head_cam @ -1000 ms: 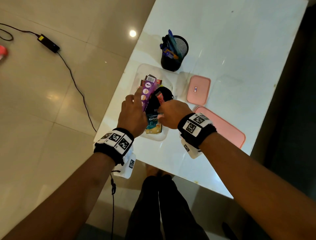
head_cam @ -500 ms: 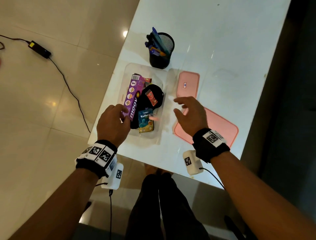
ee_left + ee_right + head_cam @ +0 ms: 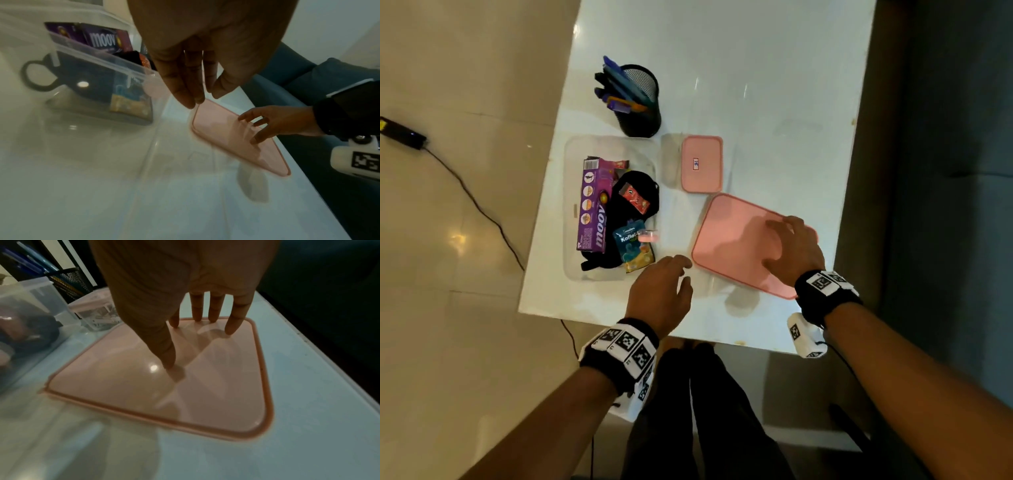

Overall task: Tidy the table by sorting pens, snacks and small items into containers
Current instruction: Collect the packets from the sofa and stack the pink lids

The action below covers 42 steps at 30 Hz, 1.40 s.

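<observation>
Pink plastic is what the right hand (image 3: pixel 792 251) has moved to: a second ago both hands were in the clear tub (image 3: pixel 571 212), settling the snacks, and half a second ago the right was only hovering over the big lid (image 3: pixel 729 240). Its fingers are spread and straight, with the fingertips (image 3: pixel 230 331) and thumb tip touching the lid top, gripping nothing. The left hand (image 3: pixel 659 294) has left the purple box (image 3: pixel 594 205) and hovers above the table (image 3: pixel 756 68) between tub and lid, fingers loosely extended, holding nothing.

That shift suggests the filling is done and closing the tub is the step in hand. The pens (image 3: pixel 619 85) already stand in the mesh cup (image 3: pixel 642 116), and the small box (image 3: pixel 702 164) wears its own pink lid.

Lying flat just right of the tub, near the table's front edge, the big lid is skewed: its long axis runs from far-left to near-right, while the tub's long axis runs straight away from the person. By this judgement the lid must be turned to match before it will seat.
</observation>
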Each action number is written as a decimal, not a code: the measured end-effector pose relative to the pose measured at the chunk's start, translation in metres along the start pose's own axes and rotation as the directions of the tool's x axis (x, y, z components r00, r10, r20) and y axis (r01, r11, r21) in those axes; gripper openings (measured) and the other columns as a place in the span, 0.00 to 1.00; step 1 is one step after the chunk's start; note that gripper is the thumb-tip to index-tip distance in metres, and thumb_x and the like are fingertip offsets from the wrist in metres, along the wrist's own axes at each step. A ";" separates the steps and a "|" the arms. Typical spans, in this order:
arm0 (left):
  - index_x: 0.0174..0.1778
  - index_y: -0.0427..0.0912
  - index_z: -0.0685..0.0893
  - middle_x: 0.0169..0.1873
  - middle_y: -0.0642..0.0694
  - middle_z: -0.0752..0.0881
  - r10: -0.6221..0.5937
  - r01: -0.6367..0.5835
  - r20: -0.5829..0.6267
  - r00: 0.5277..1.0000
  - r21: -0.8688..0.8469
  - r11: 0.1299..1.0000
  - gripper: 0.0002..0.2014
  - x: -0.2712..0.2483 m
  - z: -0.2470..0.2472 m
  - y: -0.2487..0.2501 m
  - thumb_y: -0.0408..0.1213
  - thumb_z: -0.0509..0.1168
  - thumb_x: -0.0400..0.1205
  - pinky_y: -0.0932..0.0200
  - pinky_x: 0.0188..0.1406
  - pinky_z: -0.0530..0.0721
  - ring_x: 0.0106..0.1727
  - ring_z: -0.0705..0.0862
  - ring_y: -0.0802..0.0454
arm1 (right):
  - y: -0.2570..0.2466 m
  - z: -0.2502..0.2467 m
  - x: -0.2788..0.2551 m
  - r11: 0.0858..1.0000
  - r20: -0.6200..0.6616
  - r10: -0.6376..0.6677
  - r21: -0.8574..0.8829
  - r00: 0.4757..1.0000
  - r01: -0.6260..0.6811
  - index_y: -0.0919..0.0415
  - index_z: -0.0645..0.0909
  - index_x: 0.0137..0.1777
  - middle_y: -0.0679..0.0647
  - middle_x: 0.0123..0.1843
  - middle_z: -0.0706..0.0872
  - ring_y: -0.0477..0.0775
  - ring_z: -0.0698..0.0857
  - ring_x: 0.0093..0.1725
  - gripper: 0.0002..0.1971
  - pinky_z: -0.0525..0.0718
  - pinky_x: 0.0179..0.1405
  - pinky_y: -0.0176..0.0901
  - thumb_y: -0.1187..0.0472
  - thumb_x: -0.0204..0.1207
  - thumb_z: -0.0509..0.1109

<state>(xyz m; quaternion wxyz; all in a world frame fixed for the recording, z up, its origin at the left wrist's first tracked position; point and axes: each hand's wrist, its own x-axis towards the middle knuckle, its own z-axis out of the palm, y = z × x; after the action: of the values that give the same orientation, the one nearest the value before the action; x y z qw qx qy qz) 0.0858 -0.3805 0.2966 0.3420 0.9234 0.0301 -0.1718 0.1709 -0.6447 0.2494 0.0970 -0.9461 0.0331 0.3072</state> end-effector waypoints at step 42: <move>0.79 0.49 0.65 0.67 0.45 0.77 -0.301 0.203 -0.356 0.885 -0.287 0.936 0.28 0.008 -0.069 -0.118 0.42 0.65 0.82 0.40 0.54 0.86 0.59 0.82 0.51 | -0.219 -0.013 -0.026 0.736 0.101 -0.658 -0.127 0.746 0.666 0.43 0.54 0.84 0.52 0.80 0.65 0.59 0.67 0.79 0.57 0.61 0.78 0.70 0.31 0.56 0.76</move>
<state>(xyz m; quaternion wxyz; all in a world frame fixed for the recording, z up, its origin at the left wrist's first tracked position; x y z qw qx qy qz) 0.0937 -0.2465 0.2694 0.4132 0.8784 0.2394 -0.0207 0.1840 -0.4333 0.3107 0.1270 -0.8927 -0.3315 0.2776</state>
